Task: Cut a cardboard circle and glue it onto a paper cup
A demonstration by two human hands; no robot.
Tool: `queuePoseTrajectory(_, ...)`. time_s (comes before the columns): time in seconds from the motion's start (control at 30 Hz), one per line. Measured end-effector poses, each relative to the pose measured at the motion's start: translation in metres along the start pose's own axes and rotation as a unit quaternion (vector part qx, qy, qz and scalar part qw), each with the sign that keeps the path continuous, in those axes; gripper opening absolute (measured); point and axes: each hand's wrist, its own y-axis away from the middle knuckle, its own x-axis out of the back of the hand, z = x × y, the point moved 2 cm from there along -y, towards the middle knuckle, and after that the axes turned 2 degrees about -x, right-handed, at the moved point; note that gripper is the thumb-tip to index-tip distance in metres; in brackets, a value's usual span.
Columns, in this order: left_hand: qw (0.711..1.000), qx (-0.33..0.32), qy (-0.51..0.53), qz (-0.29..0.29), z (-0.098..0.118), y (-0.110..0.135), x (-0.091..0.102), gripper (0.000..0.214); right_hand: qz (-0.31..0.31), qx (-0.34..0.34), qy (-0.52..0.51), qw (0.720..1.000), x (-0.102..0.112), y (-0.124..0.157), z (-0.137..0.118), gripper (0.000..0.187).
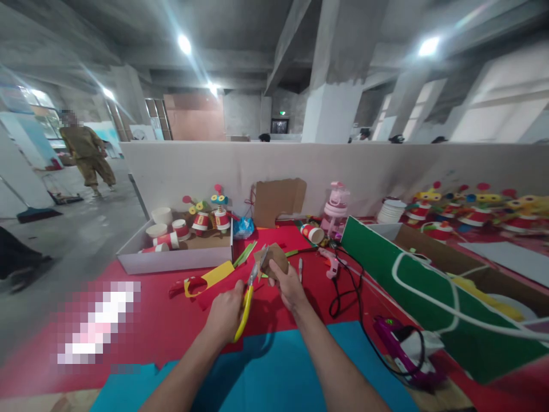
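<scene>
My left hand (226, 309) is closed around the yellow handles of a pair of scissors (245, 315). Their metal blades point up and away, against a small piece of brown cardboard (277, 257). That piece is pinched in the fingers of my right hand (286, 281). Both hands are held over the red table covering, with a blue sheet (274, 366) nearer to me. Left of the scissors lie a yellow paper strip (217, 276) with a round cut-out and some green strips (245, 252). A marker (301, 270) lies just right of my right hand.
A white box (175, 262) with paper cups and figures stands at left. Right are a pink glue gun (331, 262), black cable, a purple power strip (397, 349) and a green-sided box (403, 292). Behind stand a cardboard sheet (278, 200) and a partition (206, 163). A person (88, 149) walks far left.
</scene>
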Motion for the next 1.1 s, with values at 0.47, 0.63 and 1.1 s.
queuePoseTrajectory(0.47,0.999,-0.001,0.042,0.004,0.011,0.004,0.008,0.016,-0.025,0.006,0.031,0.999,0.013,-0.002,-0.01,0.036)
queuePoseTrajectory(0.63,0.998,-0.023,0.058,0.008,0.008,0.005,0.009,0.02,-0.042,-0.015,0.021,0.999,0.022,-0.004,-0.013,0.036)
queuePoseTrajectory(1.1,0.996,-0.028,-0.058,-0.055,-0.008,0.003,0.026,0.027,-0.153,-0.031,0.109,0.982,0.025,0.007,-0.032,0.032)
